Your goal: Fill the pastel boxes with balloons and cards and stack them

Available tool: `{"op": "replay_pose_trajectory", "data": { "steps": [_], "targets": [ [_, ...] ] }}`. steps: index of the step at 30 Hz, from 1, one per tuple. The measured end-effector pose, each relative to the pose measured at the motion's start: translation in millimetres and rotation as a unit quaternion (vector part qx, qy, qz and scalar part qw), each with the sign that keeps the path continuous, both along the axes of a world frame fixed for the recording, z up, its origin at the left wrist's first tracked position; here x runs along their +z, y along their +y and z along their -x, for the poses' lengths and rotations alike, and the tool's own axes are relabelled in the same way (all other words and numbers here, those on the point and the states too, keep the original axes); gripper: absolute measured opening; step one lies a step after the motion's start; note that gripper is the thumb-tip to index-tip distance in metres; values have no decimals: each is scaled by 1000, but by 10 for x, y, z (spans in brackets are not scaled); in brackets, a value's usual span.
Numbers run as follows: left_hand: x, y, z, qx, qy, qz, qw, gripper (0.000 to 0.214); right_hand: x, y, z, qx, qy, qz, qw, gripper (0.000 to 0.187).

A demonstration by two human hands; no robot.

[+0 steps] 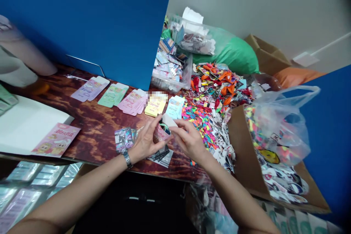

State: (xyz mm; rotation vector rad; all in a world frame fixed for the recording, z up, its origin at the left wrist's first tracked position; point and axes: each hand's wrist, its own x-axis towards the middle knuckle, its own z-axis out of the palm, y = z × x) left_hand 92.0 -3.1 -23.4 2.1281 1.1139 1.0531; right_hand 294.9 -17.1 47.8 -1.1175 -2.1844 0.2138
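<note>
The pink box [161, 134] is over the bench [95, 135], light-blue cartons [174, 108] at its 1 o'clock. Left hand [146, 139] curls its grip around the walls; right hand [189, 139] pinches the white flap [168, 120]. Press lightly leftward-side, lest the mouth buckle.

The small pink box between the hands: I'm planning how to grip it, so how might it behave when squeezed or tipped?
The pink box would probably give under a hard squeeze, as its white flap looks like thin card. Tipped, it could spill, since its top appears open with contents showing.
</note>
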Motion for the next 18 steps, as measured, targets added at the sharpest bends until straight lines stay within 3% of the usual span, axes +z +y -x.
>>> {"op": "replay_pose_trajectory", "data": {
  "steps": [3,8,12,18],
  "targets": [
    [14,-11,21,-30,-1,-11,999,70,-153,-62,93,7,35,43,998,26],
    [-9,-60,44,-19,1,-21,1000,67,-233,-140,229,-105,86,58,989,40],
    [11,-90,45,11,1,-9,1000,80,-184,-134,294,-70,133,59,987,29],
    [58,-78,62,-6,35,13,999,84,-144,-68,327,-82,219,215,948,18]
  ]
}}
